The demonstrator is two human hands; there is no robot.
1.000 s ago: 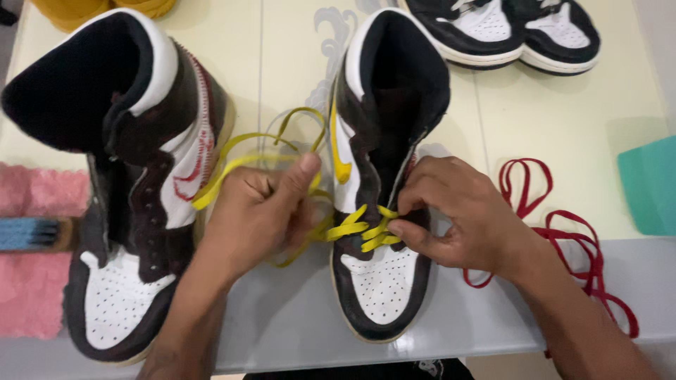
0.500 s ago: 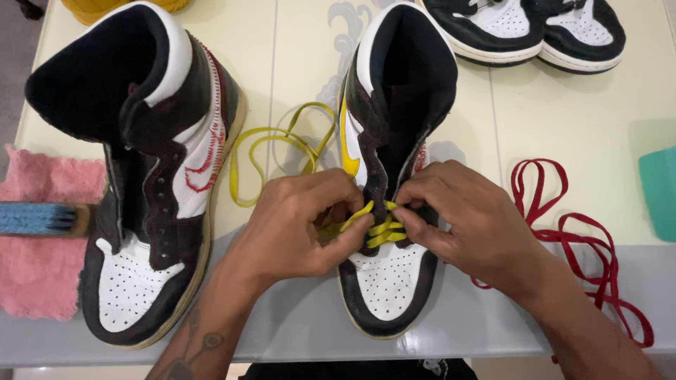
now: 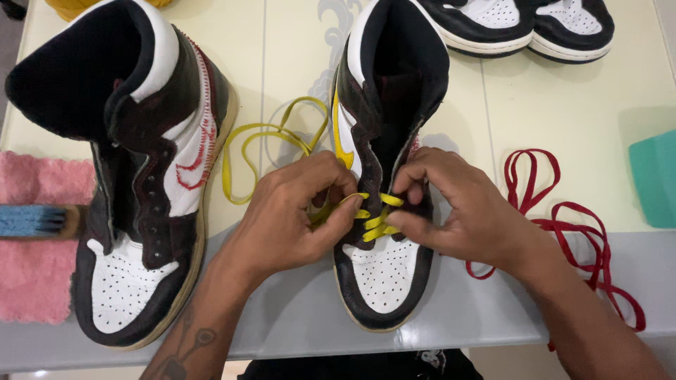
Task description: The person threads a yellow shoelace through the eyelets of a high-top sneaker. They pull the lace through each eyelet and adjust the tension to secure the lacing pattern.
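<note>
While both hands work at the lower eyelets of the high-top shoe [image 3: 384,211], which stands toe toward the person near the front edge of the desk [image 3: 282,49], the left hand [image 3: 296,218] sits on the shoe's left side w/ fingers [image 3: 345,211] curled and pinched on the yellow lace [image 3: 377,222]. The right hand [image 3: 461,211] sits on the opposite side, thumb & forefinger closed on the same lace at the crossed rows just above the white perforated toe. The lace is threaded thru only the lowest few eyelets; its loose length trails off the shoe's left side and lies in loops on the desk betw. the two big shoes.

A second high-top [image 3: 134,183], black/white w/ red stitching, no lace in its eyelets, stands well left of the hands, not touched. Left of it lies a pink cloth [image 3: 32,281] w/ a blue-bristled brush [image 3: 35,219] on top. A red lace [image 3: 563,232] lies coiled on the desk just right of the right hand, part of it passing under the wrist. A pair of low black/white shoes [image 3: 521,24] sits at the far edge, a teal object [image 3: 655,179] at the right edge, mostly cut off.
</note>
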